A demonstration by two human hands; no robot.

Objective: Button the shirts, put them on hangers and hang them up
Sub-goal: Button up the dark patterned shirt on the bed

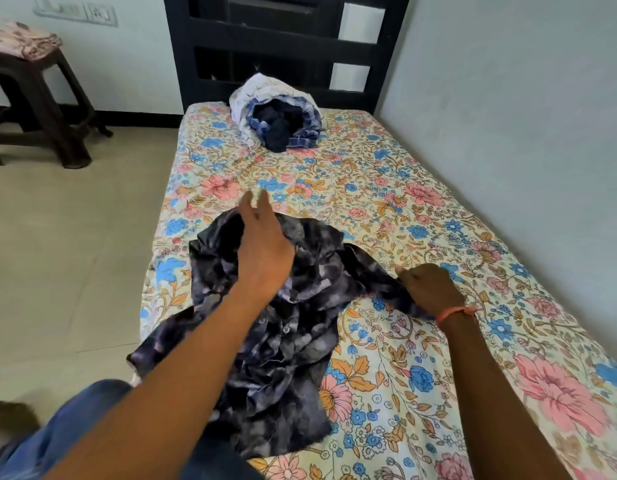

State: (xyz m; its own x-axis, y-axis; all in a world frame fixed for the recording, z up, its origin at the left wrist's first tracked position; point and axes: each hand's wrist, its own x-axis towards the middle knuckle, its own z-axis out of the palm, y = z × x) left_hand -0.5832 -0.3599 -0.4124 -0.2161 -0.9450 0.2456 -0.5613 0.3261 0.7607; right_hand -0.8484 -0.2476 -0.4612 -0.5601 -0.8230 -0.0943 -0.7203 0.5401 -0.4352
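A dark navy shirt (282, 344) with pale blotches lies crumpled on the near part of the bed, its button placket visible in the middle. My left hand (263, 244) hovers over the shirt's collar end with fingers straight and spread, holding nothing. My right hand (428, 287) is curled at the end of the shirt's right sleeve and grips the cloth there. A pile of other shirts (277, 114), white, blue checked and dark blue, sits at the far end of the bed.
The bed (386, 209) has a floral sheet and a dark headboard (286, 46). A wall runs along its right side. A dark plastic stool (36, 95) with a folded cloth stands on the tiled floor at the left. No hangers are in view.
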